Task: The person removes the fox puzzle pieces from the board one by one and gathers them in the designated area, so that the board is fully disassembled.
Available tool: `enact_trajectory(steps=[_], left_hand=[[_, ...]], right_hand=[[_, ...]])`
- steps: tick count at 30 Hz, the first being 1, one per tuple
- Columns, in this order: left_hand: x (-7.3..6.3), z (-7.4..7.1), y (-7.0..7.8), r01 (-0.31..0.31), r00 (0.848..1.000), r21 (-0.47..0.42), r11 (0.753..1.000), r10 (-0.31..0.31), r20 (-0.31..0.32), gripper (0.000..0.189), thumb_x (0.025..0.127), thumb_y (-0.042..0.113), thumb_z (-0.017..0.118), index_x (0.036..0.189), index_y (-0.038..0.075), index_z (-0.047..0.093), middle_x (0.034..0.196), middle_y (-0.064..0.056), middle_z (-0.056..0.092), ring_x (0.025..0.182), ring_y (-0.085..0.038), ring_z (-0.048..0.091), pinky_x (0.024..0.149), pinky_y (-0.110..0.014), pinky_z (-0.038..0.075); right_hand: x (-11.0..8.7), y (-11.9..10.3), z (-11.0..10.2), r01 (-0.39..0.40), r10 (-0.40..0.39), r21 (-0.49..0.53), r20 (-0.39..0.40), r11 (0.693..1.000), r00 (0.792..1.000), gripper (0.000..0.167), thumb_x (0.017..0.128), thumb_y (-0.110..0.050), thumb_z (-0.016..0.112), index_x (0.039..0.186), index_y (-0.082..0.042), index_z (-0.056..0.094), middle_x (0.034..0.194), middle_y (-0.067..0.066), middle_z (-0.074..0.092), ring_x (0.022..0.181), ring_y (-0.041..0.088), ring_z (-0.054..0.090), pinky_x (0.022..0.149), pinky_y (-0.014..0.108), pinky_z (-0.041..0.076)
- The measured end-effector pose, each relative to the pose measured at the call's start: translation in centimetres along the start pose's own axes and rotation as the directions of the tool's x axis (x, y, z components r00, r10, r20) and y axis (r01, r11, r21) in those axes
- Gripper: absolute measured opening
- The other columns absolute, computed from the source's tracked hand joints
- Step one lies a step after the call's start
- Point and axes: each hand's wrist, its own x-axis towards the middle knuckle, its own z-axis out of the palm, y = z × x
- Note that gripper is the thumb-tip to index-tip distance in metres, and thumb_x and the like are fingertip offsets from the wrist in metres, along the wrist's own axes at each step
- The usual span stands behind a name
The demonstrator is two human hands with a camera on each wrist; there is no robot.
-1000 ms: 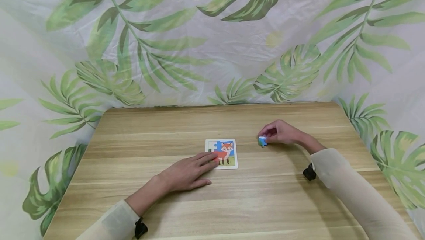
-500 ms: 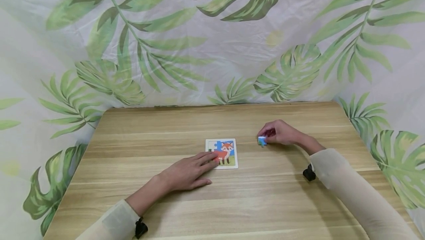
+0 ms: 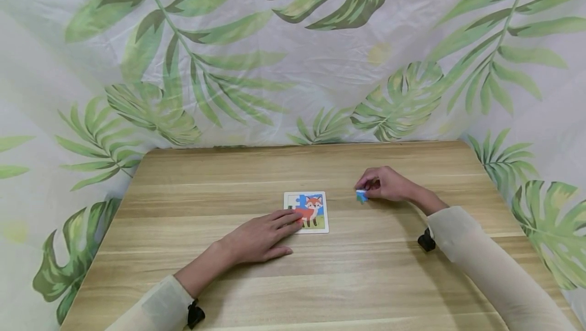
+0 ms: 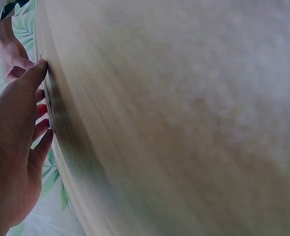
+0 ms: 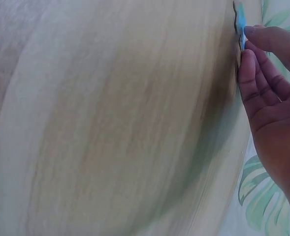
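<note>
A square fox jigsaw puzzle [image 3: 315,206] in a white-bordered tray [image 3: 327,221] lies near the middle of the table. Its upper left part is a pale gap with no picture. My left hand [image 3: 263,237] rests on the puzzle's lower left with its fingers stretched out, covering that corner. To the right of the tray, my right hand [image 3: 386,183] pinches a small blue and green puzzle piece [image 3: 361,196] between thumb and fingers. In the right wrist view the piece [image 5: 241,22] is seen edge-on at the thumb tip, close to the tabletop.
The wooden table [image 3: 293,285] has a light grain and ends at the back against a leaf-patterned cloth [image 3: 256,66]. Black wrist cameras [image 3: 427,240] are worn on both sleeves.
The piece in my right hand has tilted slightly, while the hand stays at nearly the same spot. My left hand has not visibly moved on the puzzle.
</note>
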Motion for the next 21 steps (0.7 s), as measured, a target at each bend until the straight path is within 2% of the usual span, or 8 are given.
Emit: enact_trajectory(steps=[10, 21], left_hand=[[0.3, 0.0, 0.1, -0.014, 1.000, 0.018, 1.000, 0.014, -0.017, 0.065, 0.111, 0.052, 0.050, 0.163, 0.013, 0.044, 0.170, -0.007, 0.039, 0.158, -0.025, 0.033, 0.128, -0.039, 0.033], [0.5, -0.3, 0.1, -0.015, 0.999, -0.033, 0.999, 0.013, -0.046, 0.064, 0.109, 0.050, 0.054, 0.159, 0.010, 0.049, 0.167, -0.010, 0.043, 0.154, -0.027, 0.039, 0.120, -0.043, 0.044]], right_hand=[[0.6, -0.7, 0.3, 0.043, -0.044, -0.049, -0.022, 0.998, 0.999, 0.019, 0.092, 0.000, 0.080, 0.111, -0.005, 0.081, 0.105, 0.007, 0.075, 0.093, 0.019, 0.069, 0.080, 0.027, 0.060], [3.4, -3.0, 2.1, 0.100, -0.100, -0.042, -0.002, 0.994, 0.995, 0.022, 0.092, -0.001, 0.081, 0.112, -0.008, 0.081, 0.103, 0.001, 0.075, 0.093, 0.016, 0.068, 0.083, 0.034, 0.061]])
